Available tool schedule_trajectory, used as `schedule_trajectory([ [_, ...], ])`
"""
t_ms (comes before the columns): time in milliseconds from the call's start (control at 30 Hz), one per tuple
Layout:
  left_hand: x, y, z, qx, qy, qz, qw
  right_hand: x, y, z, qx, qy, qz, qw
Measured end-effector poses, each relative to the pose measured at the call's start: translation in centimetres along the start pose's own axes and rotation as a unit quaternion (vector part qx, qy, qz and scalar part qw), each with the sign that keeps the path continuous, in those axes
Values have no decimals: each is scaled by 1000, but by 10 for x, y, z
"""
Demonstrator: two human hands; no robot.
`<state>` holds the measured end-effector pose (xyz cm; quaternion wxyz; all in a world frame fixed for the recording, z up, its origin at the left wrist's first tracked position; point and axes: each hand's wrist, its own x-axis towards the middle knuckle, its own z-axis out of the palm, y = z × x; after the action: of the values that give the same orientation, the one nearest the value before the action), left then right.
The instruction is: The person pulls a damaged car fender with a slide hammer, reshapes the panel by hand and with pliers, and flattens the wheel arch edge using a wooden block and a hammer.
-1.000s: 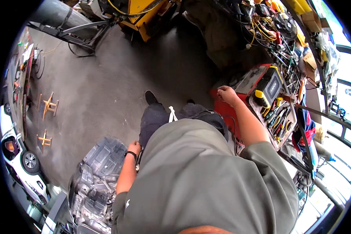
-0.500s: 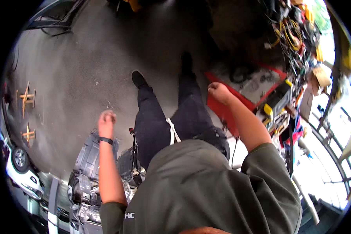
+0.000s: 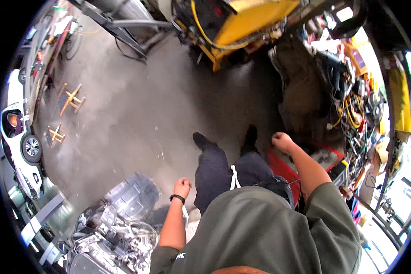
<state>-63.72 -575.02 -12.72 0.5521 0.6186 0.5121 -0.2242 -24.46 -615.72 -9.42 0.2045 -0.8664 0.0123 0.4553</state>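
Note:
My left hand (image 3: 182, 186) hangs beside my left leg, fingers loosely curled, with no object visible in it. A black band (image 3: 177, 198) is round that wrist, and grey, jumbled metal-and-plastic vehicle parts (image 3: 129, 201) lie nearby at the lower left. My right hand (image 3: 281, 140) is out by my right foot, also curled, with nothing showing in it. Just beyond it and partly under my forearm is a red-edged low unit (image 3: 277, 165). My dark-trousered legs (image 3: 212, 176) stand on the grey floor (image 3: 132, 100).
A yellow machine (image 3: 242, 25) and a metal frame (image 3: 114, 25) occupy the top. Heaped tools and cables (image 3: 354, 114) line the right. On the left are two small wooden stands (image 3: 71, 99), a long bench (image 3: 45, 59) and a white car (image 3: 20, 162).
The view has swung, bringing the yellow machine back into sight. My feet have shifted. My left hand, raised forward half a second ago, is back beside my leg with fingers more curled.

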Motion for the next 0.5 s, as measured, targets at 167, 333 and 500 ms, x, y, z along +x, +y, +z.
schedule_trajectory([
  [167,12,56,-60,-51,-1,84,995,-5,-53,-1,-8,35,61,998],
  [333,58,11,-154,-100,55,36,993,-26,-199,10,14,43,-134,990],
  [500,75,5,-239,-65,63,-8,996,-8,-292,17,20,56,-199,978],
])
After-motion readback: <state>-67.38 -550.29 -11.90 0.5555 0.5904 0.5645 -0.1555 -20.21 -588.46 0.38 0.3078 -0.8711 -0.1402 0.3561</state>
